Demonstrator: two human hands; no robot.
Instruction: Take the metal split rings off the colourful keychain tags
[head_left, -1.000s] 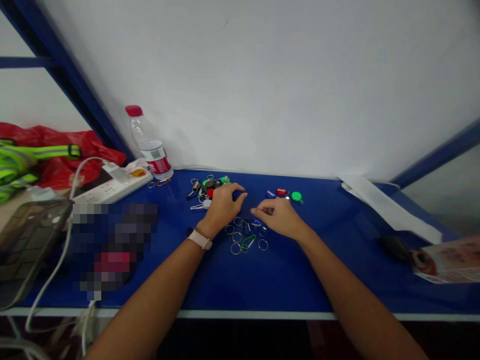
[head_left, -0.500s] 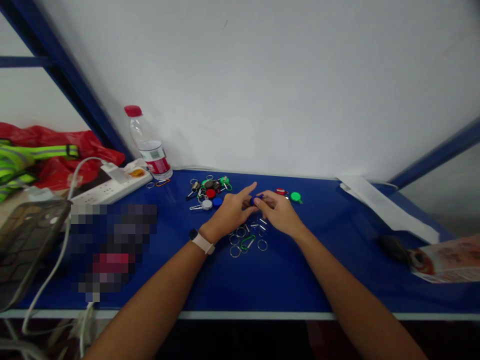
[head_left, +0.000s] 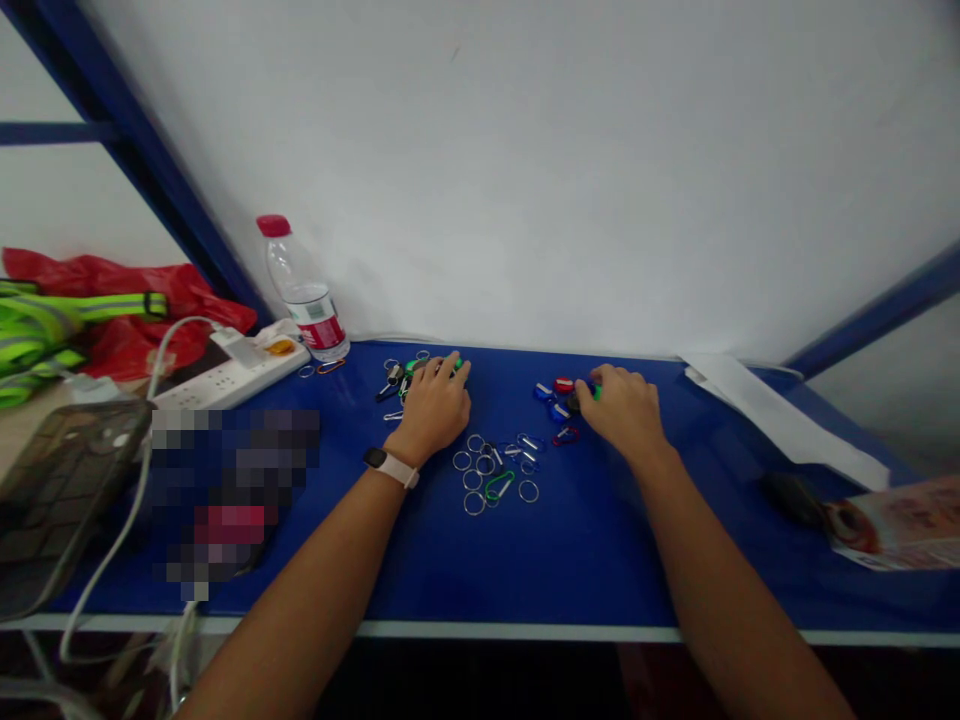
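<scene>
My left hand reaches over a pile of retractable badge reels with metal clips and rings, its fingers stretched out and partly covering them. Whether it touches a reel cannot be made out. My right hand is palm down at a second, smaller group, its thumb apart from its fingers. By its thumb lie a green reel and a dark one, partly hidden. Just left of it are blue reels and a red reel. Between the hands lie loose split rings and a green carabiner.
A water bottle stands at the back left beside a white power strip with cables. A dark phone case lies at the far left. White paper and a printed packet are on the right.
My hands have moved apart from the middle, the left to the reel pile, the right to the smaller group. The blue reel is out of my fingers; blue reels now show in the right group.
</scene>
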